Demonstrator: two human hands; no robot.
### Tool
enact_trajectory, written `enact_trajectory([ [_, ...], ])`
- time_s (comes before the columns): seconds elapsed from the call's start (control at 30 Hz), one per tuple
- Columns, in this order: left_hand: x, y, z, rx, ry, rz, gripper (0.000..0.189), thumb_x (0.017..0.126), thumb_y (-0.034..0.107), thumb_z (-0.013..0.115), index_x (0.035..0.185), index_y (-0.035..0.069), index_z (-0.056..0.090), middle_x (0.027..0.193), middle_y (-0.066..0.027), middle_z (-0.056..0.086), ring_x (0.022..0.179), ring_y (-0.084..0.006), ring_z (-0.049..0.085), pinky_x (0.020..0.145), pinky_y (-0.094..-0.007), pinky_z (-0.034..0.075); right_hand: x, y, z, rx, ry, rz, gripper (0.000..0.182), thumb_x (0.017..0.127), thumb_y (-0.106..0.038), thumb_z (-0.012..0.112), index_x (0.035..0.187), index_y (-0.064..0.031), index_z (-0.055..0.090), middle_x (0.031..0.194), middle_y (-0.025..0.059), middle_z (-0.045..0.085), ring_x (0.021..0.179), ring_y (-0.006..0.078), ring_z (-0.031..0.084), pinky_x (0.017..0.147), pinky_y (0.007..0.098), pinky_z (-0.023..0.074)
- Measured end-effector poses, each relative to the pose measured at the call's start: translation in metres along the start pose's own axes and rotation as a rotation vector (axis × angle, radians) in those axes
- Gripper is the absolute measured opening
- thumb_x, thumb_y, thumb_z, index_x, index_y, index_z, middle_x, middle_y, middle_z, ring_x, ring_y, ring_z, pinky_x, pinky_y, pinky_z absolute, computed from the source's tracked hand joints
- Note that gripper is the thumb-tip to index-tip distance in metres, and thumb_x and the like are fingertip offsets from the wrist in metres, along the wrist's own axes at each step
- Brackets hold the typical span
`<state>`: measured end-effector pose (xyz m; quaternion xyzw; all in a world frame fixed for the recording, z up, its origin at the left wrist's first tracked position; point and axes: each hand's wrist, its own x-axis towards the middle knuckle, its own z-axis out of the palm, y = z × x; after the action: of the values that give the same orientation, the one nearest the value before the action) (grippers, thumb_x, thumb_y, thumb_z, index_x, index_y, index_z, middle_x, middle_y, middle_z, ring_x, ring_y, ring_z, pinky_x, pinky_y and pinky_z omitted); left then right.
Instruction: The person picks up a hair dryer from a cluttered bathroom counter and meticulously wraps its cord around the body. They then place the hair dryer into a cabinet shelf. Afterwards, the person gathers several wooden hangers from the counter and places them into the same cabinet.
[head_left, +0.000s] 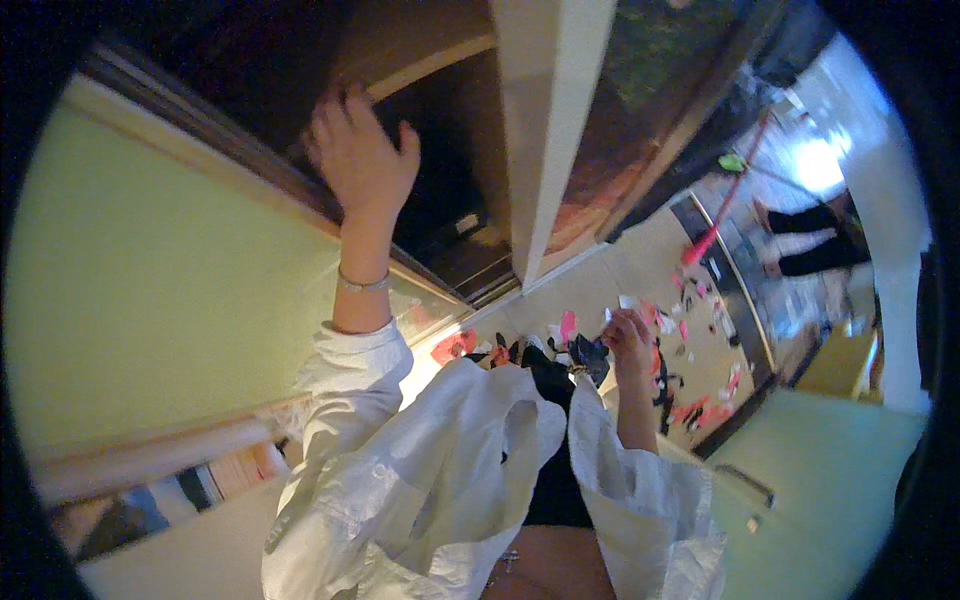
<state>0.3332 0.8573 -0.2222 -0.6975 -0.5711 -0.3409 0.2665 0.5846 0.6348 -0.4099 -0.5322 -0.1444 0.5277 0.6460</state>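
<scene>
My left hand (366, 161) is raised in front of a dark wardrobe-like opening (442, 172), thumb apart from the fingers and nothing visible in it. Whether its fingertips touch the dark wood is unclear. Lower down, my right hand (630, 341) hangs above the floor with its fingers curled. A small white scrap (628, 302) shows right by those fingers, and a black bag-like thing (589, 358) lies just beside the hand in the picture. I cannot tell if the right hand grips anything. Inside the opening a small pale object (466, 223) is visible.
Pink, black and white scraps (701, 412) litter the floor. A pink-headed broom (701, 247) stands at a threshold. Beyond it is a person in black trousers (814, 240). A pale upright post (551, 135) borders the opening; a green door (817, 480) is at lower right.
</scene>
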Motion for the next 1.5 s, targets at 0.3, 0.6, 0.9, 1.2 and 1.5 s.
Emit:
enact_trajectory([
  [0.3,-0.111,-0.054,-0.083,-1.113,0.250,0.052,0.052,0.066,0.001,0.061,0.114,0.001,0.042,0.109,-0.0180,0.049,0.101,-0.0317,0.048,0.084,-0.0388,0.042,-0.074,0.064,0.080,-0.171,-0.165,-0.073,0.008,0.081,-0.011,0.054,0.080,-0.0038,0.056,0.064,0.0009,0.053,0.058,0.0074,0.050,0.051,0.0200,0.0383],
  [0.6,-0.164,-0.342,-0.247,0.287,1.224,-0.363,0.062,0.070,0.029,0.070,0.115,0.004,0.035,0.111,-0.0137,0.040,0.105,-0.0237,0.037,0.087,-0.0384,0.034,-0.104,0.112,0.086,-0.308,-0.136,-0.140,0.010,0.082,-0.011,0.055,0.081,-0.0010,0.055,0.065,0.0029,0.056,0.054,0.0091,0.051,0.049,0.0213,0.0411],
  [0.9,-0.231,-0.448,-0.291,0.000,0.537,-0.687,0.051,0.083,0.040,0.047,0.116,0.002,0.041,0.120,-0.0135,0.041,0.109,-0.0285,0.040,0.089,-0.0423,0.036,-0.090,0.129,0.148,-0.473,-0.452,-0.085,0.010,0.081,-0.011,0.055,0.081,-0.0005,0.054,0.064,0.0011,0.052,0.055,0.0069,0.047,0.050,0.0218,0.0395],
  [1.2,-0.318,-0.607,-0.295,-0.625,0.434,-0.933,0.054,0.089,0.039,0.029,0.134,0.009,0.023,0.138,-0.0094,0.022,0.127,-0.0240,0.020,0.106,-0.0422,0.010,-0.099,0.116,0.143,-0.676,-0.399,-0.297,0.012,0.080,-0.012,0.056,0.082,-0.0004,0.054,0.066,0.0013,0.054,0.058,0.0054,0.047,0.051,0.0215,0.0384],
  [1.5,-0.315,-0.552,-0.299,-0.464,0.212,-0.991,0.054,0.089,0.037,0.028,0.136,0.012,0.018,0.142,-0.0035,0.013,0.130,-0.0200,0.008,0.105,-0.0441,0.006,-0.098,0.120,0.103,-0.518,-0.274,-0.128,0.007,0.080,-0.008,0.053,0.082,-0.0016,0.055,0.066,0.0036,0.056,0.057,0.0085,0.050,0.053,0.0221,0.0414],
])
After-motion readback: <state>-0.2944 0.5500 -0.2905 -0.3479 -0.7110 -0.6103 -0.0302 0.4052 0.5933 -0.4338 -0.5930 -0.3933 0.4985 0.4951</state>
